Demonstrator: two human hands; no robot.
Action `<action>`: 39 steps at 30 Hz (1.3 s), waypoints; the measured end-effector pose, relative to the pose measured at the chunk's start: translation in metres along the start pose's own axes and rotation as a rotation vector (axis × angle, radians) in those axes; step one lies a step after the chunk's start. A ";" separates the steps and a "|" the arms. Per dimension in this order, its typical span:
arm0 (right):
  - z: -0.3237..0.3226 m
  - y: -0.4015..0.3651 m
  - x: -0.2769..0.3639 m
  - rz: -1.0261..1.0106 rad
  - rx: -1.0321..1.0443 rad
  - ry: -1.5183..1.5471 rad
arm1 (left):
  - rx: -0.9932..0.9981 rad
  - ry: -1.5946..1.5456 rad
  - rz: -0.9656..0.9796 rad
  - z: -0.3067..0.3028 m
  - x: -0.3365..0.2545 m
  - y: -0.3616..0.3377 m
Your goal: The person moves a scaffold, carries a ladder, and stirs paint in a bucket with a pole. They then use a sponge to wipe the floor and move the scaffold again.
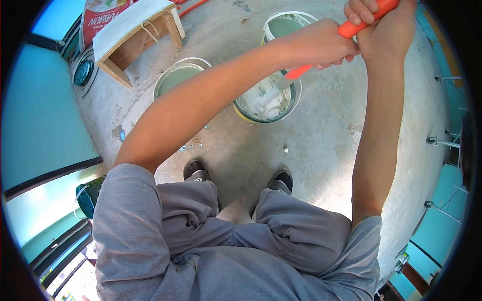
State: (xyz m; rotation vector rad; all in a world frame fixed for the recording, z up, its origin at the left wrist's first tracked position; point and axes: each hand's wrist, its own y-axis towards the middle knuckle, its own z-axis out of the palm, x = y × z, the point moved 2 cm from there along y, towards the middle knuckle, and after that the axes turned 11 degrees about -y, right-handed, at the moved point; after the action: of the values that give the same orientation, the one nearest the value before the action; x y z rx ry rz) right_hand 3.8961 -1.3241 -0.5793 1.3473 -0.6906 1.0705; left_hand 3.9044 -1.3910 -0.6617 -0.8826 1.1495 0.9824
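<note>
Both hands closed around an orange-handled rod [299, 72]: left hand [329, 44] lower on the grip, right hand [384, 32] above it. Rod slants down-left, its pale lower end in the white mix [263, 95] inside the mixing bucket [292, 106]; tip not visible. White residue coats bucket's inner wall.

Two more buckets near: left bucket [159, 80], partly behind the left forearm, and far bucket [266, 31], just beyond the mixing bucket. Both hold greenish-grey liquid, levels hard to judge. Dark green pail [90, 198] at left edge, contents can't tell.

Concrete floor [321, 135] runs between mixing bucket and shoes [282, 179], and on to the right. Upper left: wooden stool [125, 30], red sack [103, 20] behind. Turquoise wall [45, 115] bounds the left side.
</note>
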 end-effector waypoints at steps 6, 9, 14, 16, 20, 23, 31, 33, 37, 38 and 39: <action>0.009 -0.007 0.012 -0.146 -0.006 0.006 | -0.166 0.299 0.159 -0.009 -0.010 0.002; 0.003 0.003 -0.006 -0.134 0.113 0.212 | -0.248 0.397 0.239 -0.012 -0.013 -0.002; 0.007 -0.007 -0.015 0.013 0.280 0.461 | -0.264 0.399 0.249 -0.022 0.010 0.006; 0.005 -0.010 -0.017 -0.080 0.222 0.109 | -0.273 0.382 0.282 -0.025 0.023 0.009; -0.001 -0.014 -0.045 -0.019 0.296 0.090 | -0.293 0.294 0.413 -0.026 0.052 0.011; -0.006 -0.017 -0.060 0.028 0.287 0.021 | -0.257 0.280 0.475 -0.029 0.070 0.016; -0.014 0.014 -0.106 0.058 0.258 -0.042 | -0.267 0.189 0.273 -0.042 0.089 0.046; -0.007 0.019 -0.099 0.098 0.221 -0.092 | -0.231 0.131 0.160 -0.046 0.086 0.050; 0.000 0.035 -0.119 0.169 0.196 -0.137 | -0.184 -0.033 0.113 -0.060 0.094 0.059; 0.002 0.039 -0.122 0.181 0.198 -0.140 | -0.157 -0.080 0.082 -0.064 0.093 0.059; 0.003 0.043 -0.128 0.196 0.201 -0.138 | -0.132 -0.127 0.052 -0.067 0.093 0.058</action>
State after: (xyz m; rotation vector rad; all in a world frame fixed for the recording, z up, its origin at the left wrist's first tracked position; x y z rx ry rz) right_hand 3.8070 -1.3578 -0.6749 1.5613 -0.8485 1.2376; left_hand 3.8402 -1.4193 -0.7690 -0.8858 1.0132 1.1515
